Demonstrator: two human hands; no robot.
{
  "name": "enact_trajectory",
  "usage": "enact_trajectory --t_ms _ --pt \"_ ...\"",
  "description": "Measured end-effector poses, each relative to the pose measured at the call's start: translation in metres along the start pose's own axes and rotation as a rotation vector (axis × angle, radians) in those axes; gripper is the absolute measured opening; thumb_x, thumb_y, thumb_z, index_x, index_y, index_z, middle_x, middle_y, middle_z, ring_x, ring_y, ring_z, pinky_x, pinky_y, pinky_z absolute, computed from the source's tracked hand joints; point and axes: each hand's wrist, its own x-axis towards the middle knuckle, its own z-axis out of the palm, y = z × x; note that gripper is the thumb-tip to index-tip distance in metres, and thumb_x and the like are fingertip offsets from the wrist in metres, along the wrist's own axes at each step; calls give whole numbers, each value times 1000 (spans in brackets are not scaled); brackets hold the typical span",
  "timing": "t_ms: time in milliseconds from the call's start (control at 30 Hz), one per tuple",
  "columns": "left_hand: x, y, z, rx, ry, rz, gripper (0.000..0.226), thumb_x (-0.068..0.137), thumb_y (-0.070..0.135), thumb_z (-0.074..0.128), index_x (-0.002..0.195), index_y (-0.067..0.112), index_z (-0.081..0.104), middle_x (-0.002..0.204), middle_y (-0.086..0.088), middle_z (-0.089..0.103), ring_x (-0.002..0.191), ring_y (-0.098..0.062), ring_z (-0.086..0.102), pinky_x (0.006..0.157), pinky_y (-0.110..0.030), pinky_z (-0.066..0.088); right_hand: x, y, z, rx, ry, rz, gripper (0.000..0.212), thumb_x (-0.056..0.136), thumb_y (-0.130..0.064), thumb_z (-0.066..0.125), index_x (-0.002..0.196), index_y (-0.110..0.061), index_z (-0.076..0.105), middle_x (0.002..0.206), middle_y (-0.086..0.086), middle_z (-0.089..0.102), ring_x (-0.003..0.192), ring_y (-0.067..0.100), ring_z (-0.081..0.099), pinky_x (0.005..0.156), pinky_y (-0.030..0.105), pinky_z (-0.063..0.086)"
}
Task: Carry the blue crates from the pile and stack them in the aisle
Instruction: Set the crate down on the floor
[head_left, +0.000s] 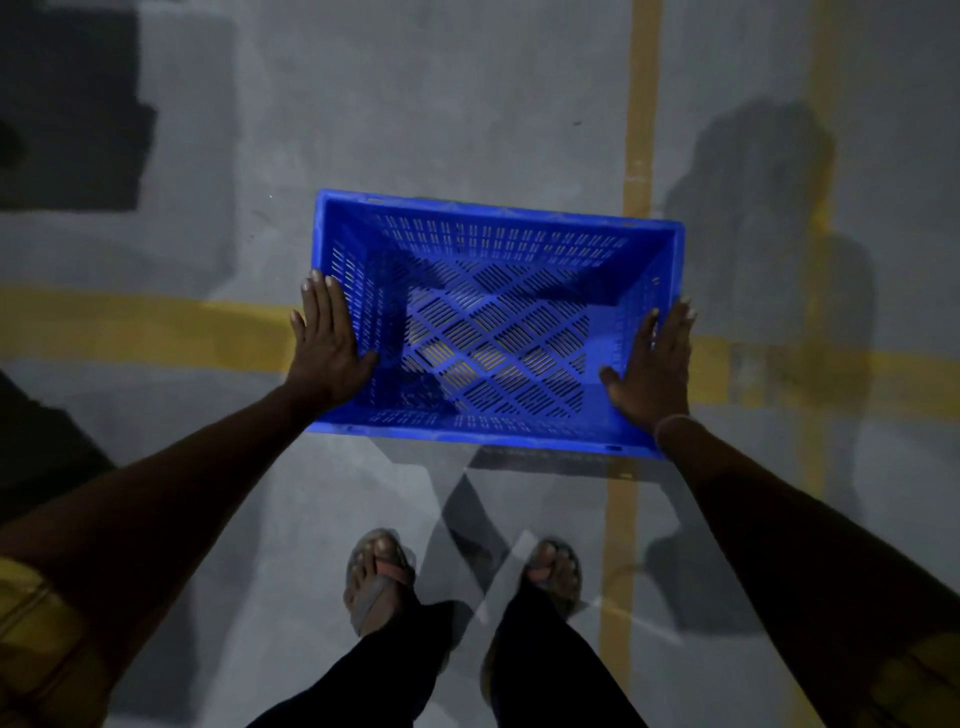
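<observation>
One empty blue crate (498, 228) with slotted walls and a lattice bottom is in the middle of the head view, above the grey floor, its opening facing up. My left hand (324, 340) lies flat along its left short wall, fingers straight, thumb hooked over the rim inside. My right hand (657, 364) presses the right short wall the same way, fingers straight and thumb inside the rim. The crate is carried between both palms. No pile or stack of crates is in view.
The grey concrete floor (415, 104) carries yellow painted lines: one running across (145, 327) under the crate and one running away (641, 104) at the right. My sandalled feet (379, 577) stand just behind the crate. A dark patch (67, 104) lies at the far left.
</observation>
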Motion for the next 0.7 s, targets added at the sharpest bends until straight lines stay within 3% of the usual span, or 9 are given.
enact_trajectory --t_ms 133,233,400,533,633,700 --pt "7 4 -40 -78 -165 -84 112 85 61 46 156 1 -16 165 -21 -19 154 -38 -12 123 -60 -2 14 0 -34 92 -206 57 104 90 -48 62 155 -12 -11 159 19 -26 147 37 -23 120 55 1" --pt "-9 23 -90 -164 -270 -84 119 72 66 45 158 11 -17 168 -11 -15 156 -33 -5 124 -58 0 6 -11 -83 109 -343 81 110 85 -58 63 155 -19 -14 161 15 -22 148 33 -23 120 55 -1" --pt "-106 78 -175 -208 -295 17 111 84 73 41 160 6 -8 167 -17 -13 155 -34 -12 125 -40 -3 -67 -66 -192 154 -334 44 116 78 -63 69 157 -22 -6 163 10 -18 149 31 -19 121 52 -1" --pt "-217 124 -266 -332 -259 -6 92 101 45 54 161 13 -9 167 -10 -17 156 -23 -10 127 -39 2 -160 -120 -305 141 -338 -1 115 77 -63 69 157 -19 0 164 13 -11 150 34 -12 122 50 1" --pt "-307 155 -329 -429 -158 -15 93 100 45 56 161 17 -7 168 -7 -16 156 -16 -5 127 -38 9 -231 -159 -385 156 -317 -75 115 74 -70 64 157 -20 2 165 11 -7 151 33 -5 121 52 4" --pt "-369 172 -358 -454 -110 -21 91 100 41 57 162 18 -6 169 -6 -14 151 -7 -1 123 -27 13 -282 -186 -425 155 -295 -122 117 70 -75 61 157 -23 3 165 7 -7 152 28 -3 121 54 7"
